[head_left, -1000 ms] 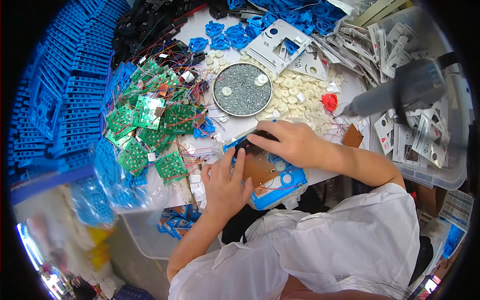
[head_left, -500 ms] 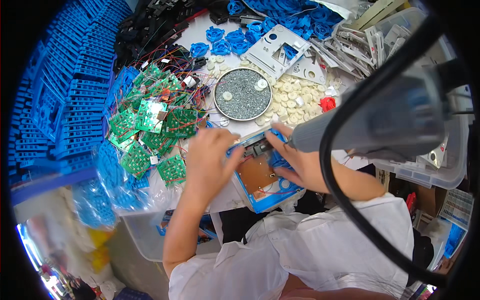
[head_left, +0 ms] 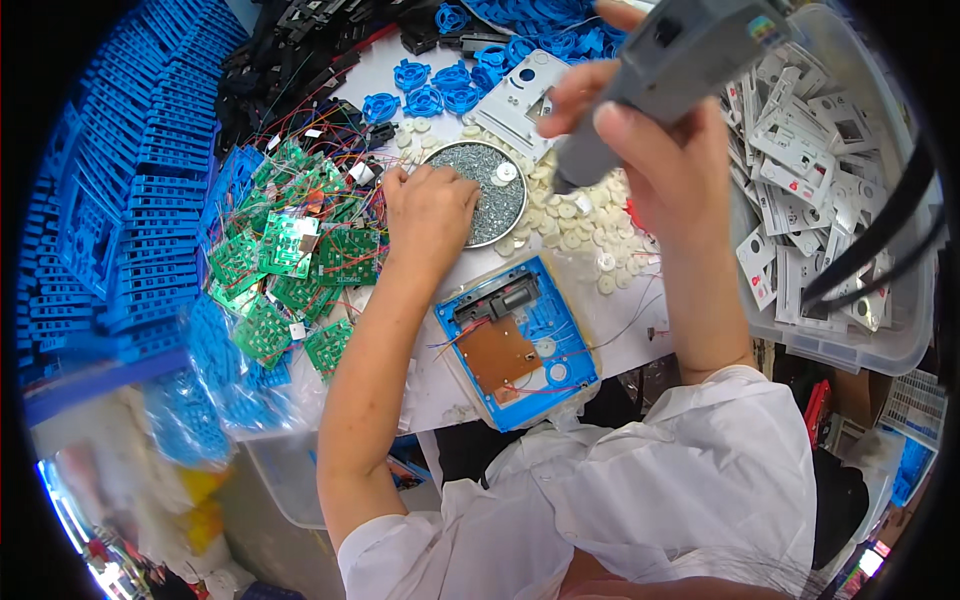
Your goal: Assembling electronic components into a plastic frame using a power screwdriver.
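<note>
My left hand [head_left: 428, 215] is at the left side of a round tin [head_left: 525, 198], its fingers bent down among small silvery screws [head_left: 493, 212]. Its fingertips are hidden, so whatever they pinch does not show. Raised to the right, my right hand [head_left: 660, 150] grips a grey electric screwdriver [head_left: 655, 85], the tip pointing down and left over the white discs. Nearest to me lies an open blue plastic casing [head_left: 548, 402]. Inside it are a brown circuit board [head_left: 495, 355], a black mechanism [head_left: 497, 303], thin wires and a white disc.
Green circuit boards [head_left: 290, 245] with wires lie to the left, beside stacked blue casings [head_left: 95, 200]. White discs [head_left: 575, 215] surround the tin's right side. Blue rings [head_left: 423, 100] and black parts [head_left: 300, 50] lie behind. A clear bin [head_left: 880, 345] holds white panels; a black cable [head_left: 870, 240] hangs right.
Both hands have left the blue casing. My left hand has moved up to the screw tin. My right hand has taken hold of the screwdriver, now raised further back.
</note>
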`<state>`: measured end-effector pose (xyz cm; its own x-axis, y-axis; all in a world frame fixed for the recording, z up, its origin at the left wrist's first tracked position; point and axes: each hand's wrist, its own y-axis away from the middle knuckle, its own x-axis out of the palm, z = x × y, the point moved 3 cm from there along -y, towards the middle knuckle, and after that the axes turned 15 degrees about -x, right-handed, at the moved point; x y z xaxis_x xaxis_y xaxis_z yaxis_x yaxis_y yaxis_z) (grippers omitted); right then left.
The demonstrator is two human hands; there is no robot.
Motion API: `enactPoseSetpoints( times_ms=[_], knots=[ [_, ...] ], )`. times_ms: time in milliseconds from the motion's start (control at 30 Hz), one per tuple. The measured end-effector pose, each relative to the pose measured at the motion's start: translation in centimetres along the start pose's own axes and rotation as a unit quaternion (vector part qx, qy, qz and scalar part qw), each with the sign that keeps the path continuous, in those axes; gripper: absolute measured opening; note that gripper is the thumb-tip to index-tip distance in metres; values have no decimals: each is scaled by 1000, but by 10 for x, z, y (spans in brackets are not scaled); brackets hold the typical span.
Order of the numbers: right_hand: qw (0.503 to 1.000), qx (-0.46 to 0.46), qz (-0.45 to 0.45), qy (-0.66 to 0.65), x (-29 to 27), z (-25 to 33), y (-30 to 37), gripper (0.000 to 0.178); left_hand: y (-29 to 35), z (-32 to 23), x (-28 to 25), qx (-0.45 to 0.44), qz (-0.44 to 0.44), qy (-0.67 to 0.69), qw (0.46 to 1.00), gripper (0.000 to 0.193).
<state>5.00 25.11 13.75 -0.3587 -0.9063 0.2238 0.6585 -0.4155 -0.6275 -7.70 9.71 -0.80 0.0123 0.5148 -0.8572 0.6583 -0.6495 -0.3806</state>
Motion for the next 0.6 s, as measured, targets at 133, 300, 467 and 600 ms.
enactPoseSetpoints(
  times_ms=[133, 300, 467, 600],
  knots=[
    [974, -217, -45, 49, 12, -21, 21, 68, -2, 1, 0, -26, -11, -33, 999, 16],
    [984, -85, 103, 117, 9, -8, 22, 61, 11, -2, -20, -16, -45, 8, 999, 23],
    [994, 74, 62, -43, 4, 8, 45, 49, 57, -52, -69, 32, 40, 120, 991, 16],
    [978, 64, 122, -154, 16, 10, 76, 36, 92, -69, -74, -9, 65, 181, 981, 11]
  ],
)
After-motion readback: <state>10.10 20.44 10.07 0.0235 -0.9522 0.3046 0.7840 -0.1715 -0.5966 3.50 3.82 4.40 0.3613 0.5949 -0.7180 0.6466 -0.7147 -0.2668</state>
